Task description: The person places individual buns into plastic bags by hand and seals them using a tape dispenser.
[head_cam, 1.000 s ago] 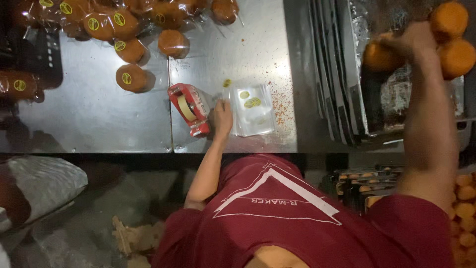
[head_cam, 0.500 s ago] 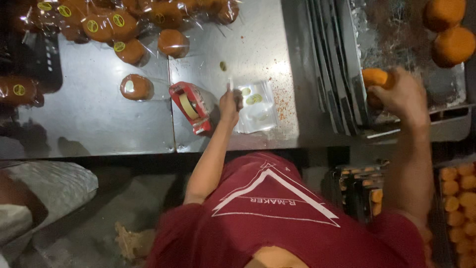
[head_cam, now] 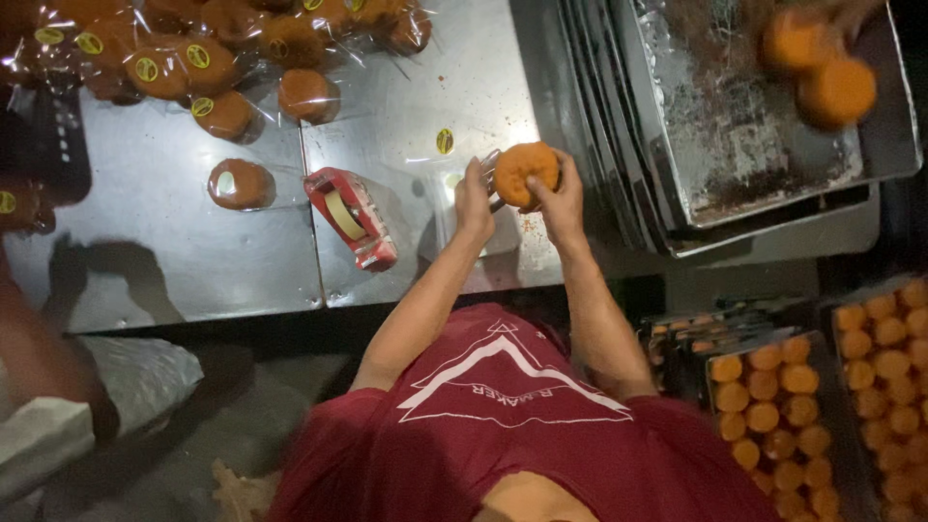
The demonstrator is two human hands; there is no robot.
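My right hand [head_cam: 559,201] holds a round orange-brown bun [head_cam: 525,171] over the steel table [head_cam: 242,271]. My left hand [head_cam: 474,199] is beside it, fingers on a clear plastic bag [head_cam: 464,208] that lies under the bun. I cannot tell whether the bun is inside the bag mouth. A red tape dispenser [head_cam: 353,218] lies just left of my left hand.
Several wrapped buns [head_cam: 184,68] with yellow stickers are piled at the table's far left. A loose yellow sticker [head_cam: 445,141] lies on the steel. Baking trays [head_cam: 735,135] at right hold two bare buns [head_cam: 817,68]. Crates of buns [head_cam: 793,406] sit lower right.
My right hand has carried a bun from the tray on the right over to the bag at the table. My left hand stayed on the bag.
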